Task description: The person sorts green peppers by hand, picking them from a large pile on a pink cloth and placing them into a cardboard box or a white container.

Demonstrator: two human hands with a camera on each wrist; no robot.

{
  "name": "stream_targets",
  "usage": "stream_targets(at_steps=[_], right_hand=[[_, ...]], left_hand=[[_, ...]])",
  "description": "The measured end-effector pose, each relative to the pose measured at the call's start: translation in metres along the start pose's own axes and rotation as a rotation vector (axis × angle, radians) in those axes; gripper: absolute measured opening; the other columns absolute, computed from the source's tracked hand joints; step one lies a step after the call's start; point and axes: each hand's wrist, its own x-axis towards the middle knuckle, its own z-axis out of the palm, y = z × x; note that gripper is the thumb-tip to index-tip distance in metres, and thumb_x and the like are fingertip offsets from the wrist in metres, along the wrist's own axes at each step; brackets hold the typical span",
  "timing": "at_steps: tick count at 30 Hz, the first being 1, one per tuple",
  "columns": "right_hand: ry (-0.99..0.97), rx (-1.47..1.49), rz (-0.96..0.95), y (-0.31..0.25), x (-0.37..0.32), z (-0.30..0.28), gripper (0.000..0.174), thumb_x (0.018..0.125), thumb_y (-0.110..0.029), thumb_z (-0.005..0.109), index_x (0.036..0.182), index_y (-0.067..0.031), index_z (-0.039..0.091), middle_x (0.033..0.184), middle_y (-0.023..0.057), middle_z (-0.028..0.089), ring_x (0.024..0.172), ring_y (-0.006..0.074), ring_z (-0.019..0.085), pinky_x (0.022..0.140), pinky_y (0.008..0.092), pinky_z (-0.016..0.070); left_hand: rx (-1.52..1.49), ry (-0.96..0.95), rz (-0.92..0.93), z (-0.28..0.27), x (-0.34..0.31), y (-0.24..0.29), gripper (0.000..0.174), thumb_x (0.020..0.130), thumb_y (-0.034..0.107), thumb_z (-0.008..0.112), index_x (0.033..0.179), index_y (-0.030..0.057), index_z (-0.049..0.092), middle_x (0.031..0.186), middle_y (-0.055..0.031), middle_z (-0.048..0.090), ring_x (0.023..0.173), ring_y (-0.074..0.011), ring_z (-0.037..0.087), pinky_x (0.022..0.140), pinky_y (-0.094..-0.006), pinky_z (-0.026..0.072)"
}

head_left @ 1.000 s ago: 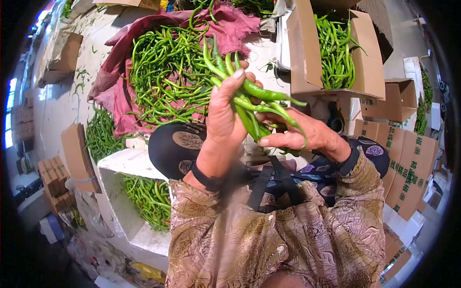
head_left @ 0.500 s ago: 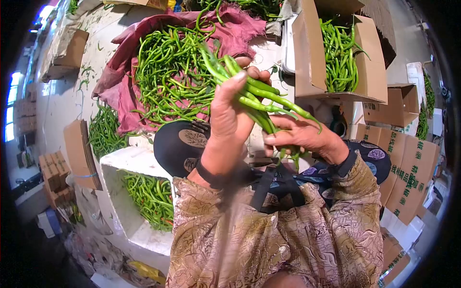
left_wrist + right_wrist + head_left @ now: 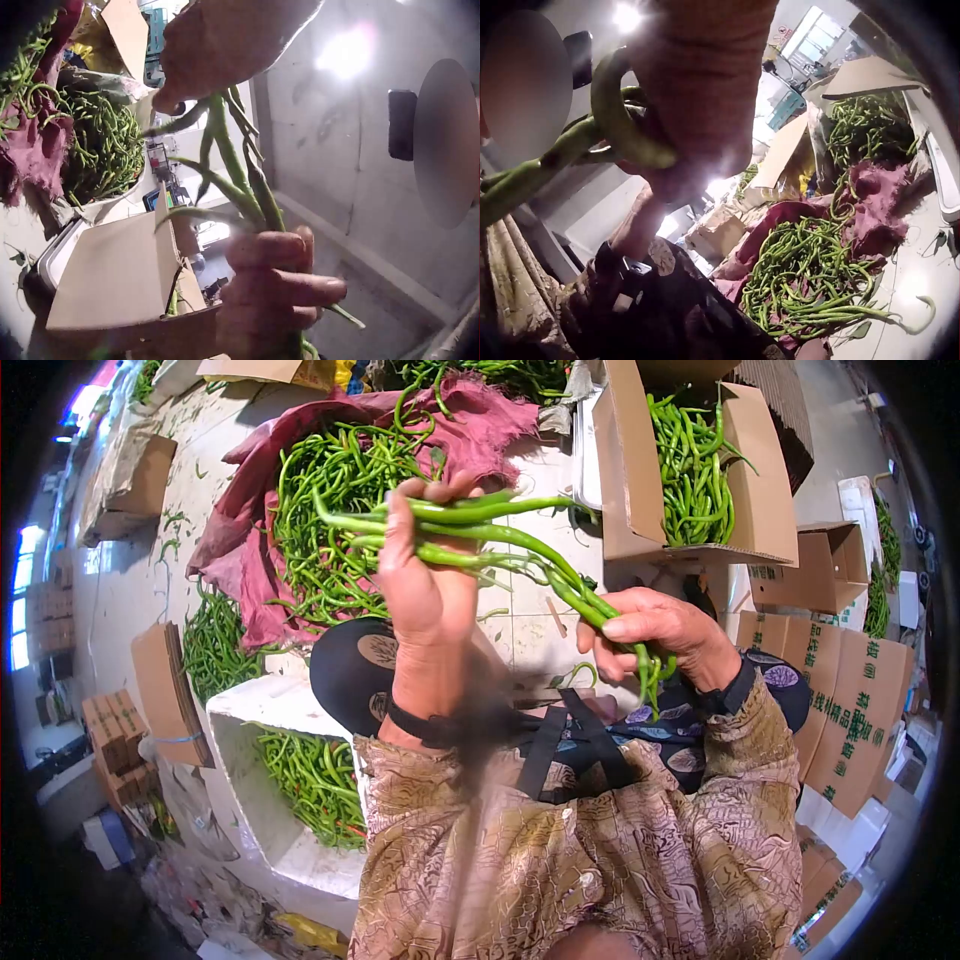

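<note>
Pale tiles (image 3: 525, 635) are showing beyond the right edge of the pink cloth (image 3: 495, 415). Near that edge, my left hand (image 3: 430, 600) is holding green peppers (image 3: 520, 538) between thumb and fingers; my right hand (image 3: 660, 630) is gripping the bunch's lower end. My hands are now standing farther apart, stretching the bunch longer, probably loosening it.

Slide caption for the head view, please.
Left hand and right hand hold long green peppers; a pepper pile lies on pink cloth.

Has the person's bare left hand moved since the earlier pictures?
Yes: in the head view, the bare left hand has moved leftward, away from the large open brown cardboard box.
</note>
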Motion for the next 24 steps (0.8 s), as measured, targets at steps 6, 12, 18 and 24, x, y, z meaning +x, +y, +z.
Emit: stream_targets(at_steps=[6, 12, 18, 24], right_hand=[[-0.012, -0.021, -0.081, 0.006, -0.016, -0.012, 0.031, 0.093, -0.021, 0.053, 0.111, 0.0035, 0.058, 0.075, 0.0066, 0.061, 0.062, 0.0096, 0.053, 0.060, 0.0219, 0.0418], [0.076, 0.120, -0.192, 0.011, -0.016, -0.020, 0.033, 0.095, -0.022, 0.052, 0.116, 0.0028, 0.055, 0.078, 0.0046, 0.058, 0.066, 0.0098, 0.053, 0.059, 0.0210, 0.0413], [0.292, 0.076, -0.279, 0.003, -0.008, -0.004, 0.032, 0.093, -0.025, 0.057, 0.114, -0.0006, 0.056, 0.080, 0.0008, 0.056, 0.067, 0.0069, 0.051, 0.058, 0.0185, 0.0395], [0.418, -0.084, -0.301, 0.004, 0.020, 0.022, 0.055, 0.072, -0.017, 0.081, 0.118, -0.0010, 0.056, 0.096, 0.0000, 0.060, 0.087, 0.0080, 0.055, 0.080, 0.0220, 0.0446]], left_hand=[[0.354, 0.216, 0.370, 0.006, -0.003, 0.029, 0.025, 0.099, 0.029, 0.049, 0.105, 0.0041, 0.047, 0.077, -0.0014, 0.044, 0.072, -0.0158, 0.043, 0.084, -0.0355, 0.0426], [0.310, 0.163, 0.240, 0.010, -0.009, 0.035, 0.025, 0.098, 0.025, 0.052, 0.108, 0.0025, 0.051, 0.080, -0.0015, 0.047, 0.073, -0.0138, 0.046, 0.078, -0.0320, 0.0448], [0.237, 0.068, -0.504, 0.011, -0.021, -0.013, 0.027, 0.098, 0.024, 0.051, 0.112, 0.0002, 0.053, 0.085, -0.0034, 0.056, 0.070, -0.0128, 0.057, 0.070, -0.0294, 0.0519], [0.117, 0.055, -0.496, 0.010, -0.031, -0.039, 0.034, 0.097, 0.024, 0.054, 0.119, -0.0005, 0.049, 0.092, -0.0046, 0.058, 0.082, -0.0154, 0.060, 0.079, -0.0340, 0.0526]])
